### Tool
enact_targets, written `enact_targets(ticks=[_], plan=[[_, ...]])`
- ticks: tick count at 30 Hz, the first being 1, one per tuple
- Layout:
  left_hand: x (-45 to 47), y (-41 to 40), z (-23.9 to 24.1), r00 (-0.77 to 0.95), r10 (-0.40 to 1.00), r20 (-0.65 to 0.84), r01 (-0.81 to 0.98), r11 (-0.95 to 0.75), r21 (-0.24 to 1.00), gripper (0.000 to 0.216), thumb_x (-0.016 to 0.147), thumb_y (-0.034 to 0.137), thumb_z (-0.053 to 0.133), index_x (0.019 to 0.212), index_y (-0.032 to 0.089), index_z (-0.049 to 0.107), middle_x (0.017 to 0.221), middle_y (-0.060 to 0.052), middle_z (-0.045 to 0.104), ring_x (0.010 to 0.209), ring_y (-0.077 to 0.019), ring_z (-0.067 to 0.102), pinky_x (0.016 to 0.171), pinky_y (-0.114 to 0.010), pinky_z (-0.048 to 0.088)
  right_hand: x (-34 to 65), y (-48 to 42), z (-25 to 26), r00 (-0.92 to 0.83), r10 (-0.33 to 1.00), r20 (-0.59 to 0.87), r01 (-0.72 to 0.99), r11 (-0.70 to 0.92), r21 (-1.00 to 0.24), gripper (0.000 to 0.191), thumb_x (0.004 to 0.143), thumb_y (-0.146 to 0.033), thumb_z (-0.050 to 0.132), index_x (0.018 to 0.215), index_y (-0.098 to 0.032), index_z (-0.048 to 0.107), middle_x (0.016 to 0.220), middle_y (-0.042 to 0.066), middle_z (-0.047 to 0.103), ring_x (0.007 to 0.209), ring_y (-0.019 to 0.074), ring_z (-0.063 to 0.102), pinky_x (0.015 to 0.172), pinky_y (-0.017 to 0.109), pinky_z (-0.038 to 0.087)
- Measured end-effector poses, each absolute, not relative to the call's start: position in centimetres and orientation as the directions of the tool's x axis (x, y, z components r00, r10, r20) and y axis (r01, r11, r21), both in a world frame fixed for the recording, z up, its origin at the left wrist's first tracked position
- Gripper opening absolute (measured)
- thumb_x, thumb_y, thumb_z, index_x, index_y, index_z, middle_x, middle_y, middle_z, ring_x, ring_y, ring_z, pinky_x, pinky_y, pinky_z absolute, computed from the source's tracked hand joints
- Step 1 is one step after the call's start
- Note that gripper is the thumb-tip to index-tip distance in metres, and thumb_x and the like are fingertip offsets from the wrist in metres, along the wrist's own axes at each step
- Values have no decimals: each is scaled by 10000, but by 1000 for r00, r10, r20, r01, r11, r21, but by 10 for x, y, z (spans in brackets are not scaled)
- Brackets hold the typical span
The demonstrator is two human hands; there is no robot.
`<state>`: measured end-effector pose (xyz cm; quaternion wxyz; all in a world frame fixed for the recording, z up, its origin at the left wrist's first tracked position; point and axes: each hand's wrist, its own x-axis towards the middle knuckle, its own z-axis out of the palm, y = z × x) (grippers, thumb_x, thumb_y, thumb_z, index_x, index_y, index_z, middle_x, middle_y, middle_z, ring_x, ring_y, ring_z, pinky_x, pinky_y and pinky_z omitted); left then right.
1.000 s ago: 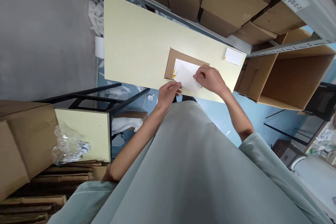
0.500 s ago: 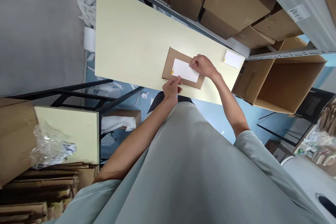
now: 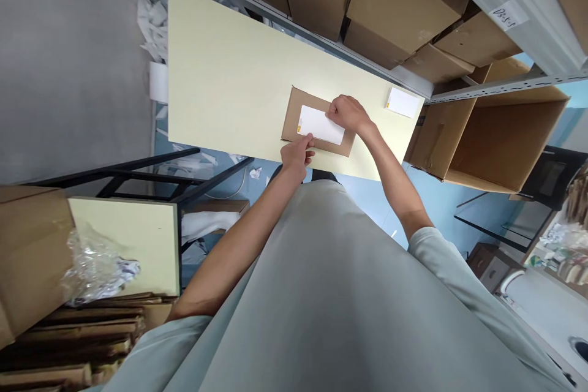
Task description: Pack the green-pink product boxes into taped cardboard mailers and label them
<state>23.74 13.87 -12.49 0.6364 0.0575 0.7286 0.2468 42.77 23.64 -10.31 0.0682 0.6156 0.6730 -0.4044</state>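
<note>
A flat piece of brown cardboard (image 3: pixel 290 117) lies on the pale yellow tabletop (image 3: pixel 225 73). On top of it rests a white label (image 3: pixel 319 124) with a small yellow mark at its left end. My right hand (image 3: pixel 348 113) is closed in a pinch at the label's upper right edge. My left hand (image 3: pixel 296 154) is closed too, its thumb and finger at the label's lower left edge, in front of the cardboard. A stack of similar white labels (image 3: pixel 403 102) lies at the table's right end, apart from both hands.
Brown boxes (image 3: pixel 404 0) fill the shelf behind the table. A large open carton (image 3: pixel 500 141) stands off the right end. At lower left are clear plastic wrap (image 3: pixel 94 266) on a lower board, a carton (image 3: pixel 34 257) and stacked folded cardboard (image 3: pixel 78 343).
The view has shifted slightly, so the table sits a little lower and further left. Both hands keep their places at the label, and the label stays on the cardboard.
</note>
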Motion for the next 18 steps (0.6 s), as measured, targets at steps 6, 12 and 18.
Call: enact_targets(ticks=[6, 12, 18], plan=[[227, 147, -125, -101, 380, -919, -225, 892, 393, 273, 740, 370, 952, 868, 199, 781, 735, 1, 732, 525, -80, 564, 455, -219, 322, 419, 245, -118, -138, 761, -634, 912, -152, -380, 194, 1025, -286, 712, 1098, -115, 768, 1110, 235, 757, 1191, 446, 718, 1061, 636, 602], [223, 151, -116, -96, 420, -902, -123, 894, 430, 234, 809, 399, 882, 872, 188, 804, 691, -4, 703, 510, -86, 566, 448, -205, 273, 406, 242, -118, -25, 776, -631, 919, -231, -321, 377, 1051, -360, 733, 1331, -108, 711, 1296, 251, 759, 1333, 466, 690, 1160, 681, 576], [215, 148, -110, -62, 541, -839, 117, 839, 532, 224, 860, 396, 802, 831, 174, 813, 797, -69, 788, 515, -112, 600, 487, -247, 309, 396, 236, -108, 130, 759, -637, 939, -302, -168, 401, 1012, -226, 748, 1369, -46, 718, 1388, 316, 733, 1429, 522, 630, 1231, 722, 492]])
